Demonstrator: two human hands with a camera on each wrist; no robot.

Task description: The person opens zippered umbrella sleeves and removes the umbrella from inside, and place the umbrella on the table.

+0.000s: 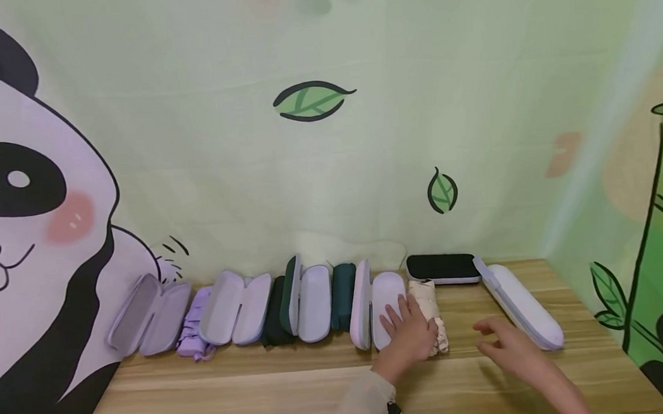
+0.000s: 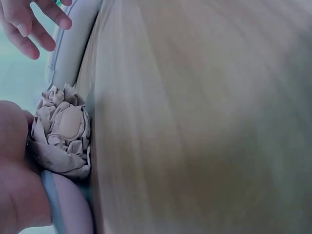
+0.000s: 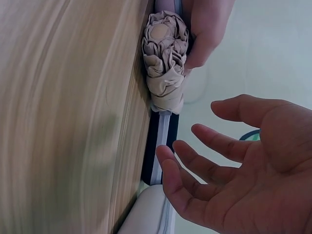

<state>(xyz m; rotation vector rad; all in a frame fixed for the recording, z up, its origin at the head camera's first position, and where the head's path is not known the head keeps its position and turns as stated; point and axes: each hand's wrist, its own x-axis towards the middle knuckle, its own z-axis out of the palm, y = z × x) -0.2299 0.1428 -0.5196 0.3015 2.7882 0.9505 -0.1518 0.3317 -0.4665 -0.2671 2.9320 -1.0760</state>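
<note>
- Left hand is palm down with fingers spread, fingertips on the flat half of an open pale case and the thumb side against a beige folded umbrella. Can't tell if the thumb is squeezing it.
- So the umbrella's on the table, right beside that case, partly under the hand. Call it the middle of the clock for the rest, as the head view shows it.
- Right hand is around 4 o'clock, loosely curved with gaps between the fingers, nothing in it, apart from the umbrella.
- White case sits at 3 o'clock, near that right hand.
- Black-topped case lies at 1 o'clock, back by the backdrop.
- Everything else lines up toward 9 o'clock, going outward: the pale case, a dark green umbrella, an open green case, a blackish umbrella, an open light case, a purple umbrella, then an open greyish case.
- Backdrop has a panda at 10 o'clock and a big leaf at 11.
</note>
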